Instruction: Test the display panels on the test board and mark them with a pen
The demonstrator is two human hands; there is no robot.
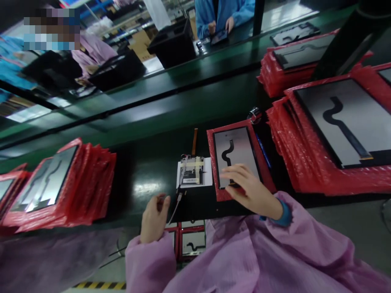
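Observation:
My right hand (249, 187) is spread over the lower part of a flat display panel (241, 148), its fingers stretched out and apart. The panel is grey-backed with a dark curved ribbon cable (227, 154), and it lies on a red bubble-wrap sleeve (214, 162). I cannot tell whether my fingertips touch it. At the bench's front edge, my left hand (154, 217) is loosely curled, with a gap between thumb and fingers and nothing seen in it. Beside it are a white cable (175, 209) and a small taped circuit board (192, 171) with an orange flex strip (194, 140).
Stacks of red-sleeved panels stand at the left (97, 183) and right (293, 154). A blue pen (263, 151) and a shiny metal roll-like object (254, 115) lie beside the sleeve. More panels (193, 242) sit below the bench edge. Other people work across the green bench (146, 150).

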